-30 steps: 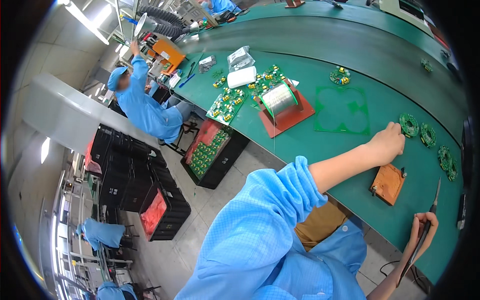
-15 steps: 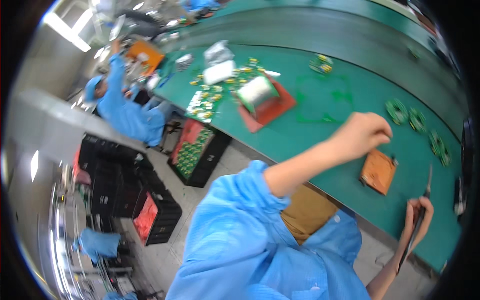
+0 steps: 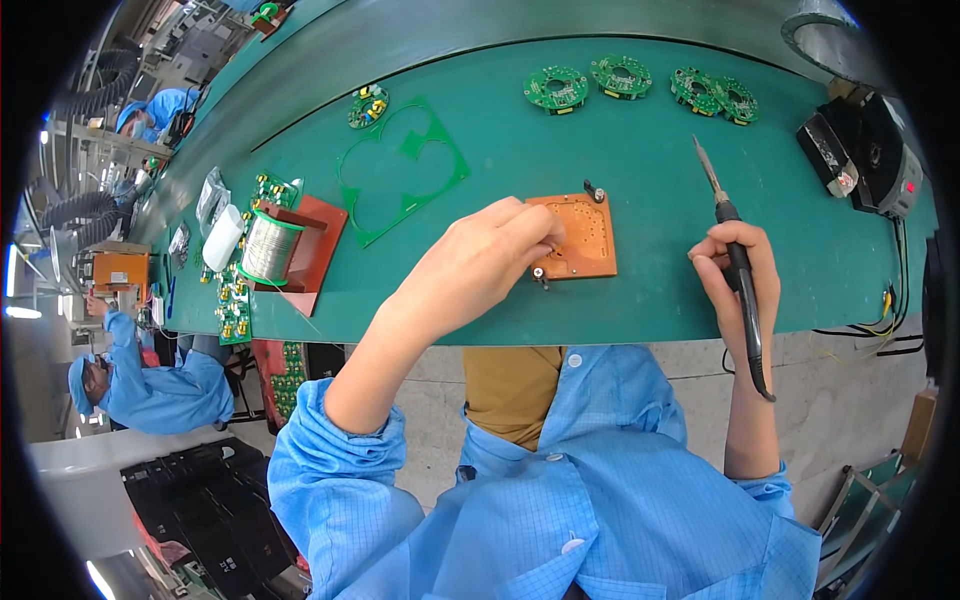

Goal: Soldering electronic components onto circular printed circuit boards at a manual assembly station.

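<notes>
My left hand (image 3: 480, 265) reaches over the green table (image 3: 640, 160), its fingers bunched and pinching the left edge of a flat orange fixture plate (image 3: 585, 235). Anything small under the fingertips is hidden. My right hand (image 3: 735, 275) is to the right of the plate and grips a black soldering iron (image 3: 745, 290), whose metal tip points up and away from me. Several round green circuit boards (image 3: 620, 75) lie in a row at the far side of the table.
A solder wire spool (image 3: 268, 248) sits on a red stand at the left, beside small green boards. A cut-out green panel frame (image 3: 405, 175) lies left of centre. A black soldering station (image 3: 865, 150) stands at the right. Other people in blue coats work at the left.
My left hand has pulled back from the round boards at the far side and now sits on the orange plate. My head has turned toward the table. My right hand still holds the iron.
</notes>
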`<action>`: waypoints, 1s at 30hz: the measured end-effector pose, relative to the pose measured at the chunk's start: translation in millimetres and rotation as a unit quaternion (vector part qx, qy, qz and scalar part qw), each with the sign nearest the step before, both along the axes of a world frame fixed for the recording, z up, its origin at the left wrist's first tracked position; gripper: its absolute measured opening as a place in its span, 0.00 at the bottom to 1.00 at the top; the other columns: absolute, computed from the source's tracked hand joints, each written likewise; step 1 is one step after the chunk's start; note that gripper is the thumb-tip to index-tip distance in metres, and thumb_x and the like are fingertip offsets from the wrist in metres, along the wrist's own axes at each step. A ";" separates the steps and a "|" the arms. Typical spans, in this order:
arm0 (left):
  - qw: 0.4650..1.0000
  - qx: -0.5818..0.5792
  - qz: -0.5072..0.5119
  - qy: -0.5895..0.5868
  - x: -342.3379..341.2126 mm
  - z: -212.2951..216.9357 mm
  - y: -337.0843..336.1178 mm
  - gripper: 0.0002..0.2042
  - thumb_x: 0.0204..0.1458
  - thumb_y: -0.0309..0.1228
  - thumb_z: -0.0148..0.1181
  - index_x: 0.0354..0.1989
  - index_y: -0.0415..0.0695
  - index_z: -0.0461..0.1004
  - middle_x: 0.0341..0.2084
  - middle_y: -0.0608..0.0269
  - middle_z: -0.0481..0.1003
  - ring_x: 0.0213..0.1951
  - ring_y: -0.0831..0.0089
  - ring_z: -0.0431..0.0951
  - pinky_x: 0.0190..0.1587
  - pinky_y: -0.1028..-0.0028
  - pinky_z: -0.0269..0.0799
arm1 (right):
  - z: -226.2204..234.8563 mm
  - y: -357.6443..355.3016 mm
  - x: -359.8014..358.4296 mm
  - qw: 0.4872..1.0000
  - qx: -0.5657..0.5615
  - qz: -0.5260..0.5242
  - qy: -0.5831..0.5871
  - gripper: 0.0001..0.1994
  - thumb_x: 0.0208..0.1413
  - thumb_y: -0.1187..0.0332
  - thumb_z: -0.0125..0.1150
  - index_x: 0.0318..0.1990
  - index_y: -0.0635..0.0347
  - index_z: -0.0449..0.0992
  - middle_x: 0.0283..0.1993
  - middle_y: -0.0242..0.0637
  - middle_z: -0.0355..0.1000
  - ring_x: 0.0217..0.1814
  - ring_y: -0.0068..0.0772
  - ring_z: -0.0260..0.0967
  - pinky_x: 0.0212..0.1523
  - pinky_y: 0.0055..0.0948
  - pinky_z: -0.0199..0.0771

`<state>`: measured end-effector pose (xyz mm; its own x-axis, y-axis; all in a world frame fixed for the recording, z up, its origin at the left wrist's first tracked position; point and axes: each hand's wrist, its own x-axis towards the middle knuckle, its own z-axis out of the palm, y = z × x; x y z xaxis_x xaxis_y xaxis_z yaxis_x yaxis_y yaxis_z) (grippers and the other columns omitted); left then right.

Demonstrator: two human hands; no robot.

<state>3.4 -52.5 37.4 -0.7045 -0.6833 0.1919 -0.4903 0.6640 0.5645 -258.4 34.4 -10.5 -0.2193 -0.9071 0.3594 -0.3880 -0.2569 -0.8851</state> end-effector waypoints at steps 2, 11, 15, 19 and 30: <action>1.000 0.000 -0.006 -0.017 0.1 1.0 0.6 0.05 0.50 0.21 0.59 0.34 0.40 0.70 0.30 0.59 0.74 0.34 0.61 0.76 0.35 0.68 0.73 | -0.7 0.5 -0.8 1.000 0.004 0.004 -0.005 0.14 0.50 0.82 0.60 0.45 0.60 0.71 0.32 0.33 0.73 0.34 0.20 0.73 0.37 0.19 0.73; 0.986 -0.101 -0.089 -0.096 -6.5 10.1 -2.9 0.05 0.46 0.22 0.56 0.31 0.42 0.68 0.27 0.61 0.73 0.35 0.63 0.75 0.34 0.68 0.73 | -1.9 1.1 -2.1 1.000 0.012 0.008 -0.009 0.14 0.51 0.80 0.61 0.45 0.59 0.71 0.32 0.32 0.74 0.34 0.20 0.73 0.37 0.20 0.73; 0.975 -0.139 -0.122 -0.121 -9.4 11.0 -3.1 0.06 0.46 0.25 0.54 0.31 0.43 0.65 0.26 0.60 0.71 0.35 0.61 0.74 0.34 0.67 0.73 | -1.5 0.8 -1.8 1.000 0.016 0.001 0.005 0.13 0.51 0.79 0.61 0.44 0.58 0.71 0.32 0.32 0.74 0.33 0.20 0.73 0.37 0.20 0.73; 0.984 -0.111 -0.097 -0.096 -4.9 9.1 -4.9 0.09 0.45 0.23 0.56 0.37 0.42 0.72 0.29 0.61 0.75 0.35 0.62 0.75 0.36 0.69 0.74 | -1.0 1.0 -1.9 1.000 0.013 0.007 0.002 0.13 0.50 0.80 0.61 0.44 0.59 0.71 0.31 0.32 0.74 0.33 0.19 0.73 0.37 0.19 0.73; 0.994 -0.104 -0.030 -0.026 13.9 -8.4 18.1 0.12 0.47 0.28 0.65 0.42 0.42 0.77 0.37 0.59 0.74 0.38 0.60 0.76 0.38 0.66 0.74 | 0.1 0.4 -0.1 1.000 0.011 0.008 0.005 0.13 0.50 0.81 0.61 0.44 0.60 0.71 0.31 0.32 0.73 0.33 0.18 0.72 0.37 0.18 0.72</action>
<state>17.3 -34.4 29.0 -0.7560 -0.5885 0.2866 -0.4706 0.7930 0.3869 -258.5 34.8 -10.4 -0.2018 -0.9183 0.3406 -0.3924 -0.2428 -0.8872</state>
